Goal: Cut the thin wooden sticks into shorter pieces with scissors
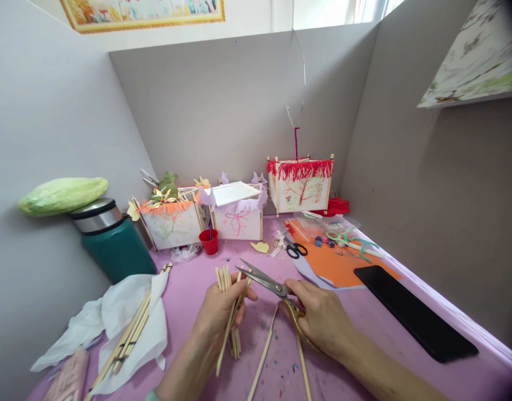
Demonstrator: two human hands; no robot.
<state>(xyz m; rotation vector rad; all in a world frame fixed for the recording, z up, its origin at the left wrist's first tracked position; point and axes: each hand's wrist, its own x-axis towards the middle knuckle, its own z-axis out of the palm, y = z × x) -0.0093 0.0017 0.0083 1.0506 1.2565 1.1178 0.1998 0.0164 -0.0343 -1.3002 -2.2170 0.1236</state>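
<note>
My left hand (217, 313) is closed around a bundle of thin wooden sticks (225, 277), whose ends poke out above and below the fingers. Gold-handled scissors (265, 282) are gripped in my right hand (325, 318). Their blades are parted and point left, with the tips at the upper ends of the sticks. Whether the blades touch a stick I cannot tell. Below the hands, a loose stick (262, 356) and another stick (303, 365) lie on the purple tabletop (281, 340).
Decorated paper lanterns (301, 189) line the back partition. At left are a green bottle (116, 245), a pale green gourd (64, 195) and tied sticks (133, 328) on white cloth. A red cup (208, 243), black-handled scissors (296, 250), orange sheet (323, 267) and black phone-like slab (414, 312) lie around.
</note>
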